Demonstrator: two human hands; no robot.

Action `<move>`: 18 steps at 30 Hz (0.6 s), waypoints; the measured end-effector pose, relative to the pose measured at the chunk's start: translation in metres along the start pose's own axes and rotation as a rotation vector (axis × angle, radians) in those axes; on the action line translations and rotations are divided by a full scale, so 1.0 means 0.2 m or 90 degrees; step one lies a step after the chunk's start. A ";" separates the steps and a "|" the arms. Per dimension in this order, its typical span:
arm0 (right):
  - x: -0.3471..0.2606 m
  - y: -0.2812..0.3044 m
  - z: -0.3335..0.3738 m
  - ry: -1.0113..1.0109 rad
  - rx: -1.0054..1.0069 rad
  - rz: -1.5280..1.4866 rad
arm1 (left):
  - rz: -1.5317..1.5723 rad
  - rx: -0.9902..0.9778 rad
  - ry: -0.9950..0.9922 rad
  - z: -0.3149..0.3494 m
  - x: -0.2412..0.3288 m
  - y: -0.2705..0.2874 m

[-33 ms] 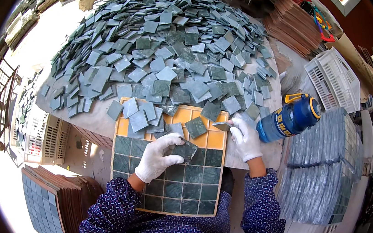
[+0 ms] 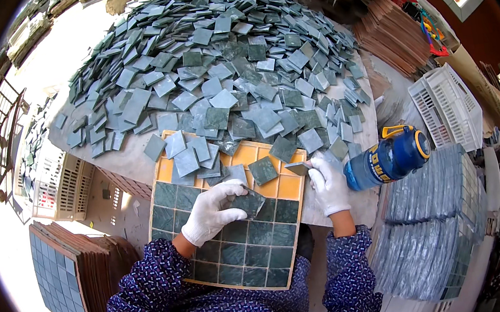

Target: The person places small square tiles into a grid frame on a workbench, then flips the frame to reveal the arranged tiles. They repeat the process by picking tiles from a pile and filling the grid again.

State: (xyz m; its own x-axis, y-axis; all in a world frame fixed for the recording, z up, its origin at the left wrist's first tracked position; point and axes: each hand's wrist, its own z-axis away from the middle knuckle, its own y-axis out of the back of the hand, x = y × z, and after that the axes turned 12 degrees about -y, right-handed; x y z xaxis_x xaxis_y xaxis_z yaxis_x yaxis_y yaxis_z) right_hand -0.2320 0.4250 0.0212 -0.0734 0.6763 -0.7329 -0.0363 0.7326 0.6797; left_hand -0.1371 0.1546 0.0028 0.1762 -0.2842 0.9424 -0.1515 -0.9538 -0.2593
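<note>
My left hand (image 2: pixel 210 215), in a white glove, pinches a dark green square stone tile (image 2: pixel 249 203) above a yellow-orange grid tray (image 2: pixel 289 188). The tray's lower rows hold dark green tiles set in a grid; bare cells show in its upper part. In my gloved right hand (image 2: pixel 330 189), thumb and fingers close on the edge of another stone tile (image 2: pixel 296 168), held at the tray's right side. A loose tile (image 2: pixel 263 170) lies tilted across the bare cells between both hands. Several grey-green tiles (image 2: pixel 186 161) overlap the tray's upper left.
A large heap of loose tiles (image 2: pixel 208 56) covers the table beyond the tray. Right of my right hand lies a blue bottle (image 2: pixel 380 163). Stacked tile sheets (image 2: pixel 428 228) stand at lower right, another stack (image 2: pixel 60 276) at lower left. White plastic crates (image 2: pixel 445 106) flank the table.
</note>
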 end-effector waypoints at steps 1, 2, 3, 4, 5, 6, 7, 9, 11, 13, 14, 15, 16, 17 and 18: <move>-0.01 -0.01 0.00 0.014 0.035 0.031 | 0.005 0.006 -0.001 0.01 0.01 0.00; -0.02 -0.02 0.00 0.008 0.051 0.005 | 0.004 0.013 -0.003 0.01 0.01 0.00; -0.02 -0.03 0.00 0.003 0.067 -0.022 | 0.003 0.020 -0.005 0.02 0.00 0.00; -0.03 -0.02 0.00 -0.003 0.085 -0.045 | 0.006 0.025 -0.008 0.01 0.01 -0.01; -0.02 -0.02 0.00 -0.025 0.049 -0.035 | -0.101 0.009 -0.019 0.00 0.03 -0.01; -0.02 -0.02 0.00 -0.048 0.013 -0.026 | -0.208 -0.007 -0.030 0.00 0.06 0.00; -0.01 -0.01 -0.01 -0.071 -0.023 -0.016 | -0.315 -0.023 -0.042 0.00 0.09 0.00; -0.01 -0.03 -0.02 -0.075 -0.060 -0.051 | -0.320 0.021 -0.035 0.01 0.09 0.02; -0.03 -0.01 -0.02 -0.078 -0.062 -0.008 | -0.331 0.034 -0.033 0.02 0.11 0.03; -0.04 0.00 -0.01 -0.004 -0.038 0.024 | -0.321 0.051 -0.023 0.04 0.12 0.04; -0.04 0.00 -0.01 0.033 -0.027 0.040 | -0.317 0.059 -0.018 0.05 0.13 0.04; -0.05 -0.01 0.00 0.048 -0.040 0.050 | -0.332 0.062 -0.020 0.06 0.14 0.05; -0.05 -0.01 0.01 0.065 -0.055 0.060 | -0.348 0.067 -0.023 0.09 0.15 0.05; -0.06 -0.02 0.02 0.082 -0.069 0.071 | -0.364 0.072 -0.027 0.11 0.15 0.06; -0.06 -0.02 0.02 0.105 -0.094 0.091 | -0.357 0.080 -0.032 0.14 0.15 0.07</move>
State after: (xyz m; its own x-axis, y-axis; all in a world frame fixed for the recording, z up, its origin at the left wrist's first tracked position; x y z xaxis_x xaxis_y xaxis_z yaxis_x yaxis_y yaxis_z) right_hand -0.2262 0.4138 0.0280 -0.2493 0.7414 -0.6230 -0.1580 0.6036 0.7815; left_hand -0.1073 0.1299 0.0210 0.2425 0.2676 0.9325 0.0944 -0.9631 0.2519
